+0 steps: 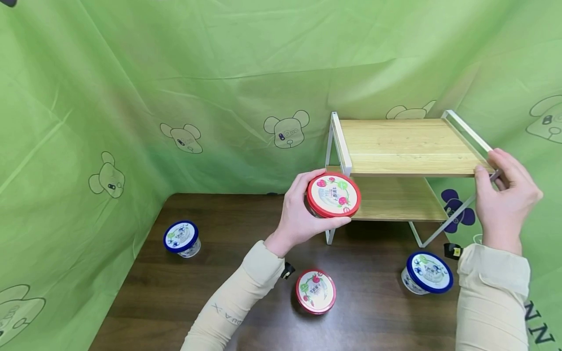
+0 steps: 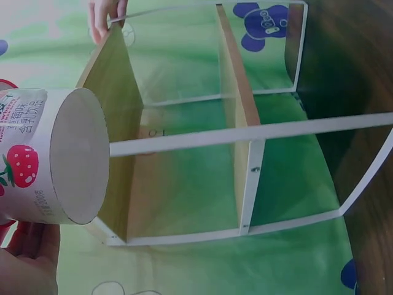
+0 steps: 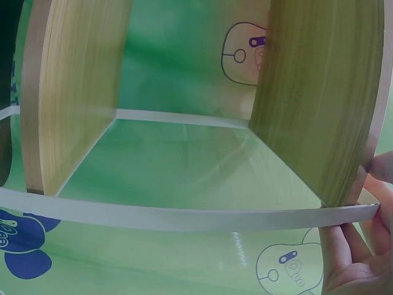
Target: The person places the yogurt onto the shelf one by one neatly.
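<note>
The red-lidded cup (image 2: 56,157) the left hand (image 1: 302,210) grips reads "含乳饮品".

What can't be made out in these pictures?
Head: inside of the held tub, covered by its lid.
Head: sides of the other red-lidded tub on the table, hidden beneath its lid.
Head: fine print on the blue-lidded tubs, too small.
Wrist views: parts of the left hand and right hand, cut off by picture edges.
</note>
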